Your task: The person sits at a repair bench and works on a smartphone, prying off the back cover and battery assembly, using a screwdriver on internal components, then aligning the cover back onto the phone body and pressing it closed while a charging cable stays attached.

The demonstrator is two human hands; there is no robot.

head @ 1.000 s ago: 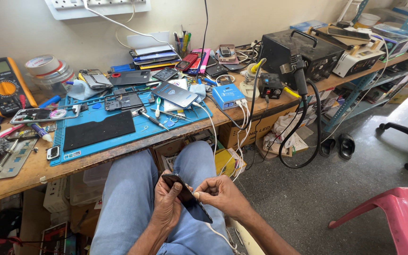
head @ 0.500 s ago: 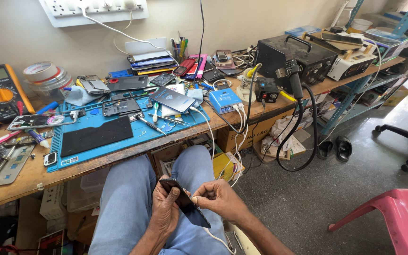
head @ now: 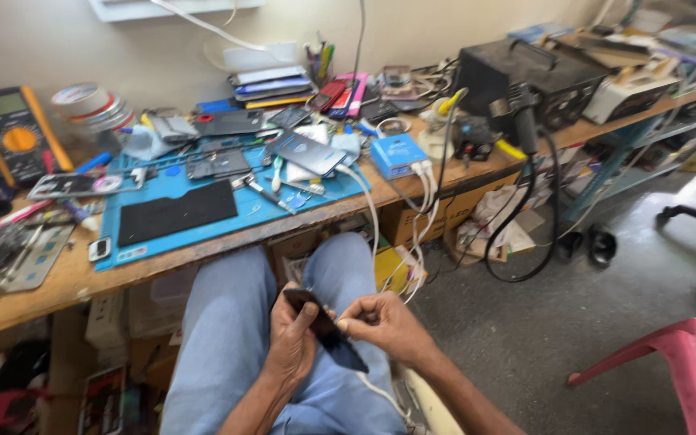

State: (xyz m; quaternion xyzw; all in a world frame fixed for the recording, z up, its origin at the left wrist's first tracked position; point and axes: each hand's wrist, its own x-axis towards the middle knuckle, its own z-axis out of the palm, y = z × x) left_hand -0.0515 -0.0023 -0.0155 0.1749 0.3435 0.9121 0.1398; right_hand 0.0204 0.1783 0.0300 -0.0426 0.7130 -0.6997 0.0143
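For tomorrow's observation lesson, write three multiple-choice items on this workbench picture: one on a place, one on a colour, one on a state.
1. Where is the dark phone?
A. on the blue mat
B. over the person's lap
C. on the pink chair

2. What colour is the work mat?
A. blue
B. green
C. red

3. How is the phone held?
A. lying free on the floor
B. gripped in the left hand, right fingertips at its edge
C. pinned under the meter

Answers:
1 B, it sits above the jeans.
2 A, the mat on the bench is blue.
3 B, the left hand wraps it and the right hand pinches beside it.
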